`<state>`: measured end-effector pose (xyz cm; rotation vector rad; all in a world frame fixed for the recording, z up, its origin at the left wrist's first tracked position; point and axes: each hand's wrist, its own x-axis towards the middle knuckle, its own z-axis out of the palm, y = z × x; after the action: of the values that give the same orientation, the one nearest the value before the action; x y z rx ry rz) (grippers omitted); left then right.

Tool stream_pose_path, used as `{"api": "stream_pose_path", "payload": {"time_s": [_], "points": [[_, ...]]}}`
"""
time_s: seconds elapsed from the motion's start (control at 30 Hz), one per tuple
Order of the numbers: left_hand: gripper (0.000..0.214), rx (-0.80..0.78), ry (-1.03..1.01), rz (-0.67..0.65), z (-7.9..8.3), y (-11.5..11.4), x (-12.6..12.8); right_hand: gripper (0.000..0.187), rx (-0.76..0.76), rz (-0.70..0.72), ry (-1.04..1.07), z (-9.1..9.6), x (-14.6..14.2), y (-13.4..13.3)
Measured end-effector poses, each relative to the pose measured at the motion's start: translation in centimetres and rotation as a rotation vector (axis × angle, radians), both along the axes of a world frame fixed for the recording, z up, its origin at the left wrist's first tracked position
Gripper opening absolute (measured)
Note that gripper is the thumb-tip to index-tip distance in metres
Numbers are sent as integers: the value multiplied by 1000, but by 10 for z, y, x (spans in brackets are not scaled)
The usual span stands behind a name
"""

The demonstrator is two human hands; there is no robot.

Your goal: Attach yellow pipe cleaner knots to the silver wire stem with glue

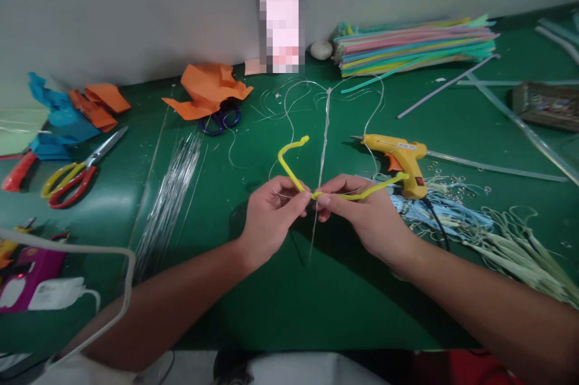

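Both my hands meet over the middle of the green table (pixel 316 300). My left hand (pixel 271 216) pinches a yellow pipe cleaner (pixel 289 165) where it crosses a thin silver wire (pixel 322 155). My right hand (pixel 362 213) pinches the same crossing from the other side. One end of the pipe cleaner curves up to the left, the other runs right toward a yellow glue gun (pixel 400 159). The wire runs from below my hands up toward the wall, where it branches into loops.
A bundle of silver wires (pixel 169 198) lies to the left, beside yellow-and-red scissors (pixel 75 177). Orange paper (pixel 208 92) covers blue scissors (pixel 221 119). A stack of coloured pipe cleaners (pixel 416 44) sits at the back right. Pale strings (pixel 511 240) lie at right. A white cable (pixel 90 252) crosses front left.
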<state>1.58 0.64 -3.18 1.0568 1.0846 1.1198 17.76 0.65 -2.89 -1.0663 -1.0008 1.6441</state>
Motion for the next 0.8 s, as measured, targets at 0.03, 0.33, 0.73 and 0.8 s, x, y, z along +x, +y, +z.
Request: {"api": "stream_pose_path", "payload": {"time_s": [0.03,0.33,0.73,0.8], "points": [[13,0,1,-3,0,0,0,21,-3,-1,-3,0,0,0],[13,-77,38,-24,-1,1,0,21,5,11,-10,3,-1,0],[17,121,650,-79,34,67,-84,18,6,-139,15,-8,7,3],[20,214,840,139,39,92,-111,18,4,-136,17,-8,7,2]]}}
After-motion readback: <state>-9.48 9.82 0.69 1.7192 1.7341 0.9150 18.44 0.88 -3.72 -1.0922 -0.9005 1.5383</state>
